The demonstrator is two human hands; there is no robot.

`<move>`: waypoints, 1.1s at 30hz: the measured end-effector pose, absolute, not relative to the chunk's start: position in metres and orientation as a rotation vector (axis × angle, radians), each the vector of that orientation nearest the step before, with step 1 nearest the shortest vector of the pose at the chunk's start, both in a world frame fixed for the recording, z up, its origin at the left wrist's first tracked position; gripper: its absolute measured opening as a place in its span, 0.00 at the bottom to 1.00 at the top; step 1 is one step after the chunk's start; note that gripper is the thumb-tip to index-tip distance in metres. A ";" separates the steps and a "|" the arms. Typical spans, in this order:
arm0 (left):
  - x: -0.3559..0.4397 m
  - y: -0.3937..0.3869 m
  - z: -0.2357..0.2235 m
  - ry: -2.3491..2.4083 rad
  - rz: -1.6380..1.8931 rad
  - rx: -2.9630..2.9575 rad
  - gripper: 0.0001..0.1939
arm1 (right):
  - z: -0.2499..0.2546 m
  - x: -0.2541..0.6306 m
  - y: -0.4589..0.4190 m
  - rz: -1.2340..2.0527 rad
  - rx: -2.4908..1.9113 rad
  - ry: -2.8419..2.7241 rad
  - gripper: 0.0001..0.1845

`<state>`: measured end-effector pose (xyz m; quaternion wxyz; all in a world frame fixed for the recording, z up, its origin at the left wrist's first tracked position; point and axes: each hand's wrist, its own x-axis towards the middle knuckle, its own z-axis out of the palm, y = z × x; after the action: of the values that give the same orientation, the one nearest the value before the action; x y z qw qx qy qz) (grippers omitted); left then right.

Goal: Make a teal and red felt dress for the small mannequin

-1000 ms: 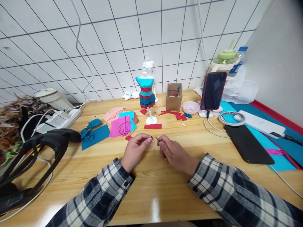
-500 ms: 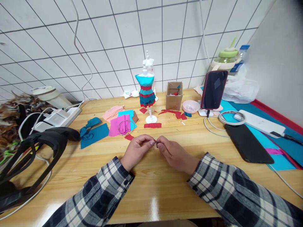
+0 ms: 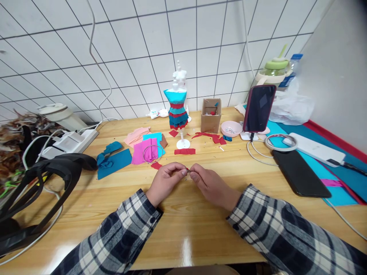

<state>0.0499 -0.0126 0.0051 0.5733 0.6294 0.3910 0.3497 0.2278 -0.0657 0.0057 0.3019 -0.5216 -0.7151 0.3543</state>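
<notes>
My left hand (image 3: 169, 179) and my right hand (image 3: 212, 185) meet fingertip to fingertip above the wooden table. Between their pinched thumbs and forefingers shows a small red scrap (image 3: 187, 169), mostly hidden by the fingers. Straight ahead stands a miniature white mannequin wearing a turquoise, blue and red tiered dress (image 3: 177, 109). In front of its round base lies a flat red fabric strip (image 3: 185, 151). Just beyond my left hand is another red piece (image 3: 156, 165). Magenta fabric (image 3: 145, 151) with a ring on it and dark teal fabric (image 3: 114, 164) lie to the left.
A small cardboard box (image 3: 211, 116) and a pink bowl (image 3: 231, 129) stand at the back. On the right are a propped phone (image 3: 259, 109), a black phone (image 3: 301, 173), a tape roll (image 3: 281, 143) and cables. A black headset (image 3: 69, 183) and power strip (image 3: 70, 143) sit left.
Hardly anything differs. Both hands stay pinched together in the same place, with only a slight shift at the fingertips.
</notes>
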 end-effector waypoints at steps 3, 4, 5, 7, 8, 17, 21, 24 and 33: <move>0.050 -0.012 0.004 0.909 0.830 1.463 0.10 | 0.006 0.229 -0.065 0.961 -1.351 -1.867 0.13; 0.050 -0.012 0.005 0.905 0.833 1.462 0.10 | 0.007 0.229 -0.064 0.968 -1.339 -1.855 0.13; 0.050 -0.012 0.005 0.901 0.834 1.462 0.10 | 0.007 0.229 -0.064 0.977 -1.326 -1.844 0.13; 0.050 -0.012 0.006 0.895 0.838 1.460 0.10 | 0.007 0.229 -0.063 1.001 -1.301 -1.822 0.13; 0.050 -0.012 0.006 0.894 0.840 1.457 0.10 | 0.007 0.229 -0.063 1.011 -1.290 -1.814 0.13; 0.051 -0.012 0.008 0.917 0.815 1.411 0.11 | 0.006 0.230 -0.060 0.995 -1.321 -1.813 0.14; 0.049 -0.010 0.001 0.919 0.845 1.351 0.12 | 0.001 0.238 -0.054 0.784 -1.549 -1.836 0.13; 0.047 -0.008 -0.003 0.921 0.834 1.343 0.14 | -0.001 0.248 -0.049 0.537 -1.768 -1.950 0.12; 0.048 -0.009 0.001 0.894 0.710 1.419 0.20 | 0.002 0.254 -0.047 0.219 -1.503 -1.941 0.17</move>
<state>0.0481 -0.0091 0.0009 0.6134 0.6153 0.3878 0.3078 0.2535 -0.0470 0.0024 0.3321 -0.5753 -0.7428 0.0837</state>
